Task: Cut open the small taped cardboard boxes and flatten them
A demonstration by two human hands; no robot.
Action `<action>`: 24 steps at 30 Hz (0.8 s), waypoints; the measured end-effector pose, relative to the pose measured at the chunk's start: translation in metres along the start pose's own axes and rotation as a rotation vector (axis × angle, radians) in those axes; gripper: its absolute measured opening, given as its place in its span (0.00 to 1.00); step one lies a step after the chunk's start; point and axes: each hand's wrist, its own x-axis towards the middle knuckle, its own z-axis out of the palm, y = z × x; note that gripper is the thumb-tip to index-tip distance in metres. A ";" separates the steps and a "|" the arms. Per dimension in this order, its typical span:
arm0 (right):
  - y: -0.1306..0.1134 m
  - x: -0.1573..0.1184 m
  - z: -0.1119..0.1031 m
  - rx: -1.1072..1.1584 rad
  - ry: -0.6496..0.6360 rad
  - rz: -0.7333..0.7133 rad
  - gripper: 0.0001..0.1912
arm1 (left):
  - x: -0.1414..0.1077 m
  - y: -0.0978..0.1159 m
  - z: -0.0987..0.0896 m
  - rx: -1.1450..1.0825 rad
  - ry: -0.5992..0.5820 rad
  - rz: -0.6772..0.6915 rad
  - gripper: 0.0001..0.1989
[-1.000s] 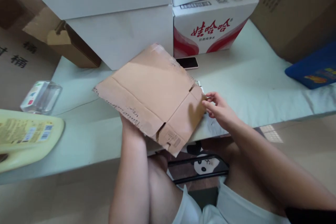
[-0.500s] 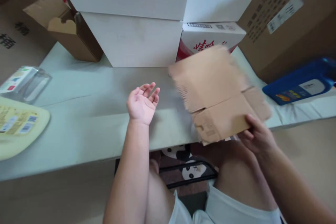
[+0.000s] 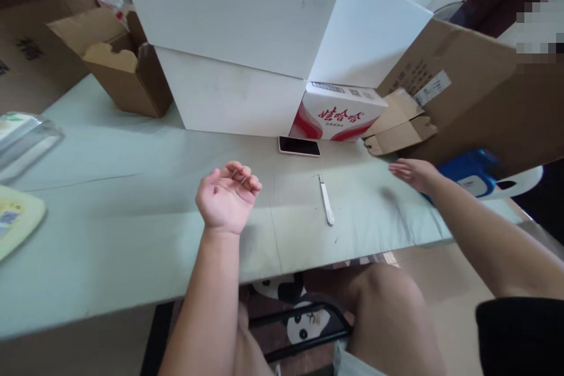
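Note:
My left hand (image 3: 227,197) hovers over the table, palm up, with loosely curled fingers apart and nothing in it. My right hand (image 3: 412,173) is at the right side, its fingers stretched out and holding nothing. Just beyond it, a flattened piece of brown cardboard (image 3: 394,130) leans by the large carton. Between the hands lies a slim white-handled tool (image 3: 326,202) with a thin, narrow tip; its exact kind is unclear. Behind that, a phone (image 3: 299,146) rests with its dark screen up.
White boxes (image 3: 229,91) and a red-and-white carton (image 3: 339,111) stand at the back. A small open cardboard box (image 3: 132,82) is at the left, a large brown carton (image 3: 476,88) and a blue bottle (image 3: 471,173) at the right. A yellow-green container (image 3: 20,217) lies far left.
My right hand has let go of the cardboard, which now leans at the back right. The phone and white-handled tool have come into sight. My left hand stays raised and open.

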 end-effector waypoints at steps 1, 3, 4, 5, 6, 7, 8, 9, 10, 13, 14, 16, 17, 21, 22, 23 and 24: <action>0.001 0.012 0.017 0.024 -0.037 0.081 0.17 | 0.000 0.002 -0.001 -0.011 0.003 0.007 0.13; -0.004 0.031 0.061 0.070 -0.116 0.231 0.18 | 0.000 0.007 -0.004 -0.035 0.015 0.025 0.13; -0.010 0.040 0.087 0.089 -0.161 0.280 0.17 | 0.000 0.009 -0.006 -0.051 0.025 0.036 0.13; -0.017 0.049 0.113 0.106 -0.205 0.314 0.16 | 0.000 0.011 -0.009 -0.069 0.039 0.047 0.13; -0.027 0.060 0.139 0.120 -0.245 0.331 0.14 | 0.000 0.013 -0.011 -0.086 0.054 0.055 0.12; -0.038 0.072 0.165 0.130 -0.282 0.332 0.12 | 0.001 0.015 -0.014 -0.103 0.070 0.060 0.12; -0.051 0.085 0.189 0.133 -0.312 0.317 0.10 | 0.001 0.017 -0.017 -0.118 0.086 0.066 0.12; -0.066 0.100 0.213 0.130 -0.336 0.286 0.09 | 0.001 0.019 -0.020 -0.130 0.098 0.073 0.12; -0.081 0.115 0.236 0.123 -0.354 0.244 0.08 | 0.000 0.022 -0.022 -0.139 0.104 0.085 0.12; -0.133 0.161 0.298 0.086 -0.396 0.064 0.09 | -0.003 0.032 -0.028 -0.139 0.055 0.136 0.12; -0.150 0.175 0.318 0.062 -0.413 -0.021 0.11 | -0.004 0.034 -0.029 -0.129 0.021 0.145 0.12; -0.183 0.204 0.357 -0.031 -0.436 -0.257 0.16 | -0.006 0.039 -0.031 -0.098 -0.045 0.144 0.13; -0.198 0.219 0.376 -0.057 -0.428 -0.353 0.18 | -0.007 0.041 -0.032 -0.080 -0.067 0.139 0.14; -0.240 0.281 0.444 0.018 -0.317 -0.328 0.30 | -0.006 0.044 -0.036 -0.047 -0.082 0.132 0.15; -0.247 0.296 0.457 0.075 -0.306 -0.214 0.34 | -0.005 0.045 -0.037 -0.054 -0.079 0.135 0.15; -0.251 0.310 0.467 0.128 -0.306 -0.101 0.37 | -0.004 0.046 -0.039 -0.066 -0.075 0.140 0.15; -0.254 0.323 0.474 0.180 -0.312 -0.018 0.37 | -0.004 0.047 -0.040 -0.078 -0.072 0.145 0.15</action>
